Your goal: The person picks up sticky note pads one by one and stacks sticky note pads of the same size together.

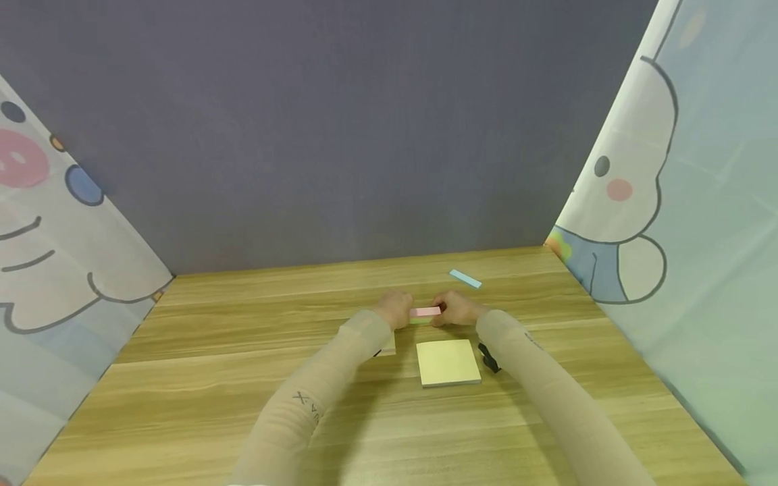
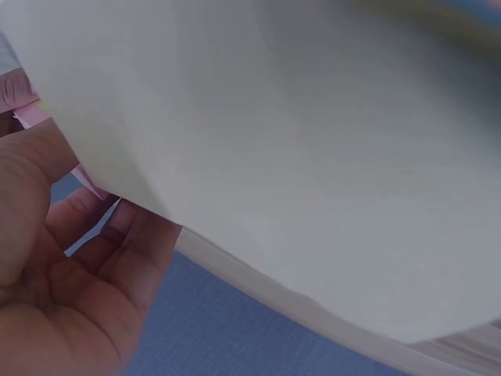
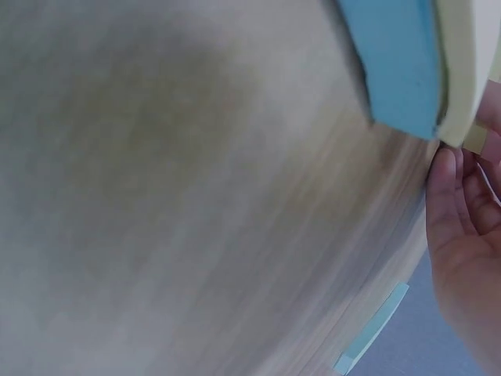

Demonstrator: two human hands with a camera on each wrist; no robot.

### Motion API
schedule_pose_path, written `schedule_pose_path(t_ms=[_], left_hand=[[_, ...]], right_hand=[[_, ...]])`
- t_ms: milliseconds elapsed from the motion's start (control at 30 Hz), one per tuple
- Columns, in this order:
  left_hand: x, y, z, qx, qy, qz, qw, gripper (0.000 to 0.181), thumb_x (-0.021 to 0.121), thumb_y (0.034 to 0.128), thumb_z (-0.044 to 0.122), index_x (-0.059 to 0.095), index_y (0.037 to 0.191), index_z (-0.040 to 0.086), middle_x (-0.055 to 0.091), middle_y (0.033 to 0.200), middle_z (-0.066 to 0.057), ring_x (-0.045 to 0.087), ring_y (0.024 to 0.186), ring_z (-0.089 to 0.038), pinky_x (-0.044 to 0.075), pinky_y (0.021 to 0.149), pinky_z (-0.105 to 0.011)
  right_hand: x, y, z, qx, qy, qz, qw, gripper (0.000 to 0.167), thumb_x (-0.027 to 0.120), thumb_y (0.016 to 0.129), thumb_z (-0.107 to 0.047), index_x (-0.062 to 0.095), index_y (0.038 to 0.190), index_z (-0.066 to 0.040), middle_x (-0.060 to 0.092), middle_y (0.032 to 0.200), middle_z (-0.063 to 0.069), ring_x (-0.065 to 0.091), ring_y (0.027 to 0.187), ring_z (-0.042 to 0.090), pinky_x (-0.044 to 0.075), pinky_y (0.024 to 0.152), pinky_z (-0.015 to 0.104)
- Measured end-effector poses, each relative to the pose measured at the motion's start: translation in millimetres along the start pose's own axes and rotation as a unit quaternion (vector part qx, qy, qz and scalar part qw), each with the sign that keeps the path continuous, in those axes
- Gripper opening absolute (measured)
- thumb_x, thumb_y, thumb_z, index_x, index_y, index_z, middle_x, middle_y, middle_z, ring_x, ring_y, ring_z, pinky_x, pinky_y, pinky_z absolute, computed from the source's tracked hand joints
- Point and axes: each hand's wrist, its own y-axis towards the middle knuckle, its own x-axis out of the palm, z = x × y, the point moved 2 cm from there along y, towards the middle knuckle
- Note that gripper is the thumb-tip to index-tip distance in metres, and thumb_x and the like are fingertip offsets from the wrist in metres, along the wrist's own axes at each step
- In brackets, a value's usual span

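Note:
In the head view, a narrow pad of pink sticky notes (image 1: 425, 312) with a green edge beneath it spans the gap between my two hands. My left hand (image 1: 395, 309) pinches its left end, my right hand (image 1: 458, 309) its right end. Between the left thumb and fingers, the left wrist view shows a sliver of the pink pad (image 2: 30, 115). In the right wrist view, the fingers of my right hand (image 3: 470, 235) are bent at the frame's edge. A square yellow sticky-note pad (image 1: 448, 363) lies nearer on the table.
Farther back lies a light-blue strip pad (image 1: 465, 279). Another pale pad (image 1: 387, 347) is partly hidden by the left forearm. A small black object (image 1: 489, 358) shows beside the right forearm. The wooden table (image 1: 243, 391) meets a dark panel (image 1: 340, 135) behind.

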Motion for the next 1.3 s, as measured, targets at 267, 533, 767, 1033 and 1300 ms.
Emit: schedule_pose_path(t_ms=[267, 533, 767, 1033, 1300], left_hand=[[1.8, 0.3, -0.4, 0.008, 0.016, 0.01, 0.9998, 0.014, 0.061, 0.0872, 0.015, 0.062, 0.098, 0.006, 0.061, 0.091, -0.005, 0.056, 0.083, -0.015, 0.049, 0.072, -0.026], [2.8, -0.6, 0.8, 0.012, 0.009, 0.017, 0.9997, 0.016, 0.061, 0.0878, 0.018, 0.061, 0.098, 0.005, 0.063, 0.09, -0.005, 0.058, 0.081, -0.016, 0.049, 0.071, -0.026], [2.3, -2.6, 0.4, 0.006, -0.009, 0.01, 0.9999, 0.022, 0.055, 0.0913, 0.024, 0.059, 0.102, 0.005, 0.063, 0.095, -0.007, 0.06, 0.091, -0.019, 0.05, 0.081, -0.029], [2.2, -5.6, -0.9, -0.012, -0.025, -0.004, 0.9996, 0.031, 0.052, 0.0917, 0.026, 0.057, 0.113, 0.004, 0.06, 0.113, -0.011, 0.056, 0.109, -0.024, 0.047, 0.095, -0.032], [4.7, -2.9, -0.7, -0.002, -0.013, 0.015, 0.9998, 0.02, 0.062, 0.0866, 0.018, 0.061, 0.102, 0.006, 0.063, 0.097, -0.007, 0.059, 0.092, -0.019, 0.05, 0.084, -0.028]], right_hand=[[1, -0.9, 0, 0.007, 0.01, -0.007, 0.9999, 0.03, 0.069, 0.078, -0.005, 0.063, 0.106, 0.004, 0.063, 0.091, 0.008, 0.052, 0.077, 0.014, 0.047, 0.069, 0.025], [0, -4.9, 1, 0.011, 0.025, -0.013, 0.9995, 0.03, 0.069, 0.077, -0.002, 0.062, 0.106, 0.004, 0.061, 0.088, 0.008, 0.051, 0.075, 0.015, 0.045, 0.066, 0.024], [-3, -8.9, 5, -0.009, 0.044, -0.023, 0.9987, 0.03, 0.069, 0.076, 0.0, 0.06, 0.103, 0.007, 0.058, 0.082, 0.008, 0.05, 0.072, 0.014, 0.045, 0.064, 0.024], [-25, -17.0, 13, 0.025, -0.01, -0.018, 0.9995, 0.053, 0.07, 0.077, -0.006, 0.048, 0.122, 0.011, 0.056, 0.106, 0.014, 0.052, 0.096, 0.022, 0.046, 0.087, 0.035], [-62, -19.6, 30, 0.023, -0.122, 0.071, 0.9897, 0.045, 0.068, 0.078, -0.005, 0.052, 0.117, 0.012, 0.058, 0.106, 0.024, 0.055, 0.098, 0.035, 0.047, 0.086, 0.045]])
